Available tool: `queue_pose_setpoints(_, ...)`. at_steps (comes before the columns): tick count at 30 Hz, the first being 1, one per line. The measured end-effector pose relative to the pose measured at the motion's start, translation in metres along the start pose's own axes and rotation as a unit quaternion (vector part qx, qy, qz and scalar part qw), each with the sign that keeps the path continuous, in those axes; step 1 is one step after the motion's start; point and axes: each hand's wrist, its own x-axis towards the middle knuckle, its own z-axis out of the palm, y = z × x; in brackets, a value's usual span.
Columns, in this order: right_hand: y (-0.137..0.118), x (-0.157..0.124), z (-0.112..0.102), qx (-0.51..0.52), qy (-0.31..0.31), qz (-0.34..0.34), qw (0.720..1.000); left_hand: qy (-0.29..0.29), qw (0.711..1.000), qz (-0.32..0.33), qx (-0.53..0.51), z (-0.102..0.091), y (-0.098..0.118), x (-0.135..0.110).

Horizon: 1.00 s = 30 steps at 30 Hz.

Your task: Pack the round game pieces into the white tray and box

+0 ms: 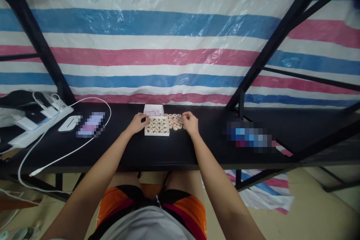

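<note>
A white box (156, 134) stands on the black table, filled with rows of round Chinese chess pieces bearing black characters. My left hand (137, 123) is at its left side, thumb and forefinger closed on the upper left edge. Right of the box lies a cluster of loose Chinese chess pieces (174, 121), several with red characters. At the cluster's right end my right hand (190, 123) is closed, thumb and forefinger pinched on a chess piece that the fingers mostly hide. Behind the box lies a white lid or second box (153, 109) with pinkish print.
To the left are a blurred-out phone (91, 124), a white flat device (69, 123), a white power strip (42, 125) and a looping white cable (66, 153). A pixelated object (250, 137) lies on the right. Black metal posts (270, 52) and striped sheeting (157, 56) rise behind.
</note>
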Motion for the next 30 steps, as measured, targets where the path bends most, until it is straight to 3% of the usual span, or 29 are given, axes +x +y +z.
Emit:
queue_pose_setpoints(5,0.0001,-0.0005,0.0001,0.000,-0.004,0.003,1.000,0.023,1.000,-0.008,-0.003,-0.0001,-0.0026,0.0003)
queue_pose_setpoints(12,0.0012,-0.0003,0.0008,0.006,-0.011,0.010,1.000,-0.033,0.999,0.006,0.039,-0.0012,-0.0012,-0.0019)
queue_pose_setpoints(18,-0.0007,-0.0013,0.0002,0.011,-0.016,0.006,1.000,-0.040,0.997,0.042,0.047,-0.0014,0.0017,-0.0020)
queue_pose_setpoints(30,0.0001,-0.0010,0.0015,0.005,-0.020,0.005,1.000,-0.039,0.997,0.045,0.044,-0.0018,0.0033,-0.0042)
